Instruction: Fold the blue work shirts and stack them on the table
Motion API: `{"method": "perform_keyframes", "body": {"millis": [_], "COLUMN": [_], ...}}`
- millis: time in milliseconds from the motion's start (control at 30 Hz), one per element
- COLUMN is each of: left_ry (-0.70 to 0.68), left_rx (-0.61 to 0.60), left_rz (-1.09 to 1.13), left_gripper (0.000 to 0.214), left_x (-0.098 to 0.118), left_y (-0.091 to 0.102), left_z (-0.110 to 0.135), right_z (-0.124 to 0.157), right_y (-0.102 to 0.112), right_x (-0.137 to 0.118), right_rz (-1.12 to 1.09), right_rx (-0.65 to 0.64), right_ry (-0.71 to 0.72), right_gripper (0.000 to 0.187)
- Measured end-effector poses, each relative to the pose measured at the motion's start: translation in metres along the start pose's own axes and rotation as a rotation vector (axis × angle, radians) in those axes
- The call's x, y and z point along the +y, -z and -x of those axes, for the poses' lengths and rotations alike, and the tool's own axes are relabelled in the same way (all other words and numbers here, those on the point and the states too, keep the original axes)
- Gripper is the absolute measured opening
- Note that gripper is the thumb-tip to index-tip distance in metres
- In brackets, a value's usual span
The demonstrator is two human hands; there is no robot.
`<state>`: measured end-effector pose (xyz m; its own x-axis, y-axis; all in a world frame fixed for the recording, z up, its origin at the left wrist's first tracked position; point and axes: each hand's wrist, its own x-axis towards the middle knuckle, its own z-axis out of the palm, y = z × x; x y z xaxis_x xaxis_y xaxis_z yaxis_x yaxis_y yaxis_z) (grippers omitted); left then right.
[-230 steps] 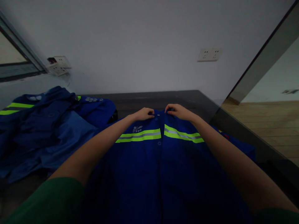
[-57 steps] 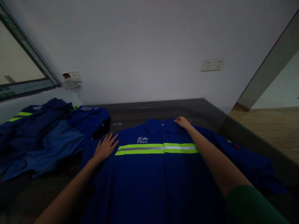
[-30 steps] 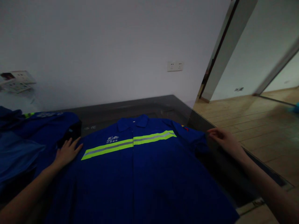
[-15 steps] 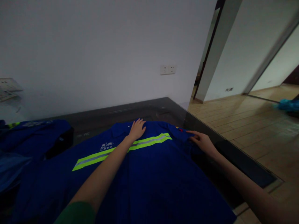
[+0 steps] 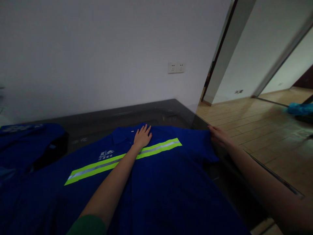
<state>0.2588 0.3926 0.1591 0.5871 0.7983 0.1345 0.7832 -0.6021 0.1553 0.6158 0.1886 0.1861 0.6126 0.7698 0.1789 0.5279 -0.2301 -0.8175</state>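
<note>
The left arm point(image 5: 111, 184) is slanting inward from the lower edge of the view, elbow lying nearer the body. The left hand point(image 5: 143, 135) is resting palm down, back facing up, its fingers fanning apart and pointing forward. The right arm point(image 5: 258, 178) is extending from the lower right, angling forward and inward. Well apart from the other, the right hand point(image 5: 218, 134) is pinching, its fingers curling together and pointing leftward.
</note>
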Motion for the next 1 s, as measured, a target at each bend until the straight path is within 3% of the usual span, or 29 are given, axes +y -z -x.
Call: {"method": "perform_keyframes", "body": {"millis": [133, 233, 333, 433, 567, 700, 767, 867, 1000], "left_ry": [-0.004, -0.005, -0.005, -0.004, -0.016, -0.025, -0.022, -0.013, 0.037], "left_rx": [-0.007, -0.001, 0.002, 0.008, 0.014, 0.041, 0.069, 0.136, 0.235], "left_rz": [0.002, 0.003, 0.003, 0.01, 0.034, 0.075, 0.104, 0.145, 0.197], "left_gripper": [0.051, 0.05, 0.05, 0.049, 0.048, 0.045, 0.043, 0.042, 0.041], "left_x": [0.0, 0.0, 0.0, 0.0, 0.0, -0.002, -0.002, -0.004, -0.005], "left_y": [0.0, 0.0, 0.0, 0.001, 0.002, 0.002, 0.003, 0.003, 0.003], "left_z": [0.0, 0.001, 0.002, 0.002, 0.003, 0.004, 0.004, 0.004, 0.004], "right_z": [0.021, 0.024, 0.014, 0.004, 0.0, -0.002, -0.004, -0.007, -0.013], "right_y": [-0.004, -0.007, -0.012, -0.016, -0.018, -0.028, -0.046, -0.093, -0.167], "right_x": [-0.002, -0.006, -0.006, 0.002, 0.005, -0.028, -0.057, -0.103, -0.144], "right_rz": [-0.263, -0.366, -0.366, -0.181, 0.301, 0.576, 0.611, 0.611, 0.592], "right_rx": [-0.138, -0.209, -0.166, -0.106, 0.034, 0.191, 0.152, -0.077, -0.246], "right_ry": [-0.214, -0.244, -0.209, -0.139, -0.019, 0.144, 0.278, 0.464, 0.503], "right_gripper": [0.041, 0.052, 0.059, 0.06, 0.048, 0.044, 0.034, 0.019, 0.019]}}
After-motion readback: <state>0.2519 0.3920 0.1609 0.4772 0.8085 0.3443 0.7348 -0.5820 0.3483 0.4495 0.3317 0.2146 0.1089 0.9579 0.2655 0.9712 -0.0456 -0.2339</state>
